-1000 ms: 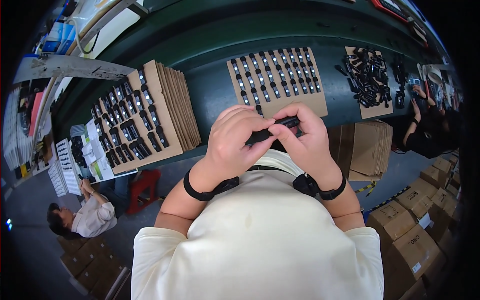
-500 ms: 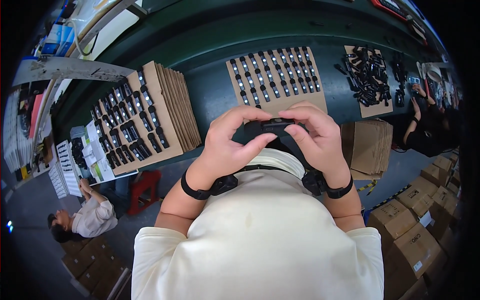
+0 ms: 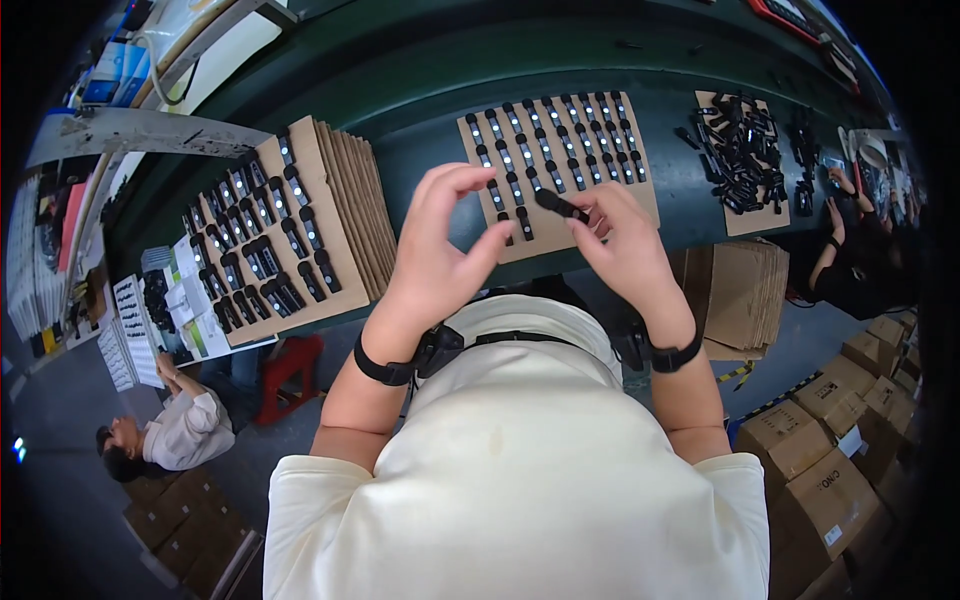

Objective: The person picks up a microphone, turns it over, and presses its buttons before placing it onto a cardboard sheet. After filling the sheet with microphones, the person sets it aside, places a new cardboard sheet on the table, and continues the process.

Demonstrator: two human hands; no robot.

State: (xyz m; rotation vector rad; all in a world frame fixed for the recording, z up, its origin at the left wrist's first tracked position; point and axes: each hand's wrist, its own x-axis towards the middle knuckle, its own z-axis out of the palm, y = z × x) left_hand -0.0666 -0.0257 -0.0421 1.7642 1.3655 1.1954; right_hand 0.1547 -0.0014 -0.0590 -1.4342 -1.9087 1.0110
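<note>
My right hand pinches a small black microphone with a rounded, foam-like head, which points up and left. It is held over the near part of a cardboard sheet. On that sheet several similar microphones lie in rows, most showing a small white light. My left hand is empty, its thumb and fingers spread in a C shape at the sheet's left edge. Two microphones in the sheet's nearest row show between my hands.
At left, another cardboard sheet with microphones rests against stacked cardboard. A heap of black microphones lies at right, beside a co-worker's arms. Another person sits at lower left near a red stool. Cartons stand lower right.
My left hand has let go of the microphone and opened, rising slightly. My right hand keeps it and has turned it, so its head now points toward the rows.
</note>
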